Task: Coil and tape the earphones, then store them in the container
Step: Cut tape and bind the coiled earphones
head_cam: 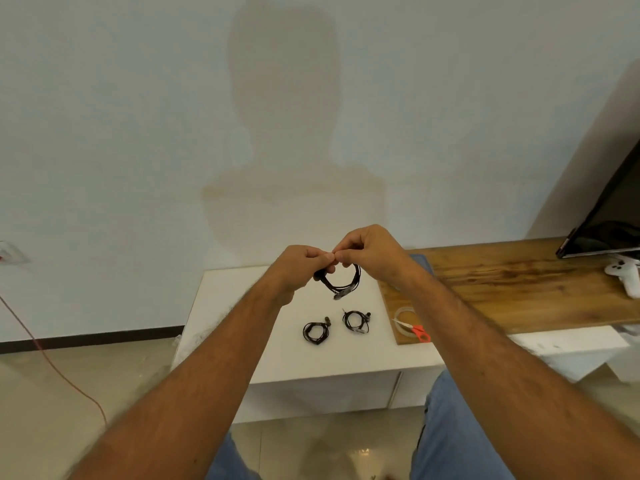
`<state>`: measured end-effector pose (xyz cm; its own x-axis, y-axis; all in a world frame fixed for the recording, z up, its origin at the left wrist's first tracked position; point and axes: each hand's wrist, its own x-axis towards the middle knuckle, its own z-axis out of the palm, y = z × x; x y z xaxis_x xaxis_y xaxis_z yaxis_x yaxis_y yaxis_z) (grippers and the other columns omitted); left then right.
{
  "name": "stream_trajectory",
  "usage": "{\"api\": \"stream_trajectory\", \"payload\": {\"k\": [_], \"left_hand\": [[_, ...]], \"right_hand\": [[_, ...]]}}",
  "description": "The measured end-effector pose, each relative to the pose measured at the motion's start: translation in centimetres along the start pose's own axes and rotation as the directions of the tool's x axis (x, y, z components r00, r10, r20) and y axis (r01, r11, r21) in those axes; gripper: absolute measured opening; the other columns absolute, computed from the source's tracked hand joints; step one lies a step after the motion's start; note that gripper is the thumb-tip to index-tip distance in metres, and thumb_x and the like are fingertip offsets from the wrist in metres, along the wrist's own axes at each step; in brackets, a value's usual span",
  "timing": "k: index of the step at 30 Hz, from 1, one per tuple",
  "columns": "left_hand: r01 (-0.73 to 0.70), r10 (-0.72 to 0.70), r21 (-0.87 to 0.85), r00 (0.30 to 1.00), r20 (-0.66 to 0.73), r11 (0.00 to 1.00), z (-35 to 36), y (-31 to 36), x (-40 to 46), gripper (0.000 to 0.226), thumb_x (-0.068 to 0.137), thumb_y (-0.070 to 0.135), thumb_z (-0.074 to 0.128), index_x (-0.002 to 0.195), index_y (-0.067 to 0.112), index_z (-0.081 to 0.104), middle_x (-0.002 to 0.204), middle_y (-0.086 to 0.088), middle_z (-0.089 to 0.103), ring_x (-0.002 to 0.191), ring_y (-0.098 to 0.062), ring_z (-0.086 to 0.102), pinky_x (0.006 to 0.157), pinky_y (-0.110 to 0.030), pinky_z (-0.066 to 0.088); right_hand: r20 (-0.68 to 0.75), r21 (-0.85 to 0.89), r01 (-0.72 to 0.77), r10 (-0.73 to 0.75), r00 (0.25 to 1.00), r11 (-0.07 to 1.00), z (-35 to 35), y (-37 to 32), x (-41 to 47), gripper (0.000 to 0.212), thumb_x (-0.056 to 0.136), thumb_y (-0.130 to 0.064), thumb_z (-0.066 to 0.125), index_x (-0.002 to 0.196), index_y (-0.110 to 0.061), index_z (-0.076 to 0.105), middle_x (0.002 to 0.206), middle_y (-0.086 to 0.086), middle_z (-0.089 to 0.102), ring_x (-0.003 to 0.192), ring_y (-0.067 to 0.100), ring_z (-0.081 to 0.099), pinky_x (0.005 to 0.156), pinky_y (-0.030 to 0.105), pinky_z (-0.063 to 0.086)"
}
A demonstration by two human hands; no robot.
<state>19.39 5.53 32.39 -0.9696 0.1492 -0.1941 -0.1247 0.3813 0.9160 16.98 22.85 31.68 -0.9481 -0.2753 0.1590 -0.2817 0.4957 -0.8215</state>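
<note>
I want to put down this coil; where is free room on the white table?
Free: the white table left of the two coils, and its front edge. Crowded: the right side, by the tape roll and scissors.

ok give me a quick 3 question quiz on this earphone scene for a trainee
1. True or false: both hands pinch the top of the coiled earphones held above the white table.
2. How many other coiled earphone sets lie on the table?
A) one B) two C) four
3. Fill in: the orange-handled scissors lie across the ____ on the wooden board.

Key
1. True: the left hand and right hand meet at the coil's top.
2. B: the left coil and the right coil.
3. Tape roll.
</note>
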Motion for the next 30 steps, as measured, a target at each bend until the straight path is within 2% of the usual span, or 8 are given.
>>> {"api": "stream_trajectory", "payload": {"k": [3,8,9,13,19,22,26,30], "left_hand": [[0.07,-0.07,-0.011,0.997,0.017,0.997,0.4,-1.8,0.5,0.015,0.094,0.028,0.061,0.087,0.02,0.071,0.08,0.008,0.067,0.078,-0.012,0.053,0.069,-0.025,0.037],[0.126,-0.126,0.005,0.992,-0.021,0.992,3.2,-5.4,2.1,0.018,0.095,0.02,0.06,0.102,0.007,0.071,0.076,0.002,0.063,0.063,-0.006,0.048,0.047,-0.009,0.038],[0.146,-0.146,0.006,0.989,-0.024,0.989,3.8,-6.2,2.5,0.018,0.095,0.019,0.059,0.102,0.007,0.071,0.076,0.002,0.063,0.063,-0.006,0.048,0.045,-0.008,0.037],[0.234,-0.235,-0.019,0.972,-0.006,0.972,5.9,-9.9,4.3,0.016,0.095,0.02,0.059,0.099,0.01,0.071,0.076,0.001,0.066,0.07,-0.011,0.056,0.057,-0.019,0.037],[0.267,-0.265,0.028,0.963,-0.052,0.963,8.9,-15.9,6.4,0.017,0.092,0.021,0.062,0.08,0.013,0.07,0.071,0.001,0.066,0.063,-0.012,0.058,0.054,-0.023,0.043],[0.273,-0.265,0.101,0.961,-0.079,0.957,10.3,-18.9,7.6,0.019,0.091,0.027,0.063,0.074,0.021,0.071,0.074,0.004,0.07,0.076,-0.02,0.067,0.072,-0.035,0.055],[0.248,-0.222,0.296,0.968,-0.118,0.922,11.6,-21.5,8.6,0.013,0.092,0.031,0.06,0.085,0.023,0.068,0.08,0.008,0.07,0.075,-0.012,0.062,0.061,-0.025,0.043],[0.27,-0.241,0.346,0.963,-0.123,0.899,12.8,-24.1,9.5,0.015,0.092,0.029,0.061,0.099,0.019,0.07,0.092,0.004,0.069,0.08,-0.011,0.058,0.069,-0.024,0.041]], "right_hand": [[0.005,0.043,-0.05,0.05,0.999,0.998,1.4,1.8,-0.2,0.006,0.082,-0.01,0.074,0.086,-0.007,0.076,0.076,0.012,0.073,0.067,0.013,0.065,0.073,0.033,0.055],[0.031,0.012,-0.172,0.172,0.985,0.985,3.4,5.8,-1.0,0.03,0.081,-0.015,0.077,0.11,-0.01,0.07,0.08,0.009,0.074,0.08,0.019,0.071,0.085,0.037,0.056],[0.037,0.007,-0.2,0.2,0.979,0.98,3.8,6.8,-1.2,0.028,0.08,-0.013,0.077,0.108,-0.01,0.071,0.08,0.008,0.074,0.08,0.02,0.071,0.085,0.039,0.056],[0.014,-0.012,-0.321,0.321,0.947,0.947,5.3,10.8,-2.2,0.008,0.078,-0.011,0.076,0.086,-0.01,0.074,0.074,0.007,0.073,0.071,0.023,0.07,0.071,0.043,0.059],[0.003,0.063,-0.483,0.484,0.875,0.873,8.8,15.7,-3.1,0.007,0.078,-0.011,0.073,0.082,-0.015,0.069,0.079,0.005,0.071,0.077,0.025,0.07,0.053,0.032,0.057],[-0.023,0.023,-0.532,0.532,0.846,0.847,10.5,18.0,-3.2,0.01,0.077,-0.013,0.073,0.076,-0.021,0.067,0.076,0.001,0.069,0.074,0.022,0.069,0.055,0.038,0.06],[-0.026,-0.025,-0.587,0.587,0.809,0.809,12.8,21.0,-2.8,0.013,0.077,-0.017,0.072,0.072,-0.026,0.065,0.073,-0.004,0.067,0.071,0.019,0.068,0.06,0.042,0.06],[-0.035,-0.045,-0.637,0.636,0.771,0.77,14.6,23.6,-2.8,0.013,0.076,-0.018,0.071,0.069,-0.027,0.065,0.072,-0.003,0.067,0.073,0.02,0.067,0.066,0.044,0.06]]}}
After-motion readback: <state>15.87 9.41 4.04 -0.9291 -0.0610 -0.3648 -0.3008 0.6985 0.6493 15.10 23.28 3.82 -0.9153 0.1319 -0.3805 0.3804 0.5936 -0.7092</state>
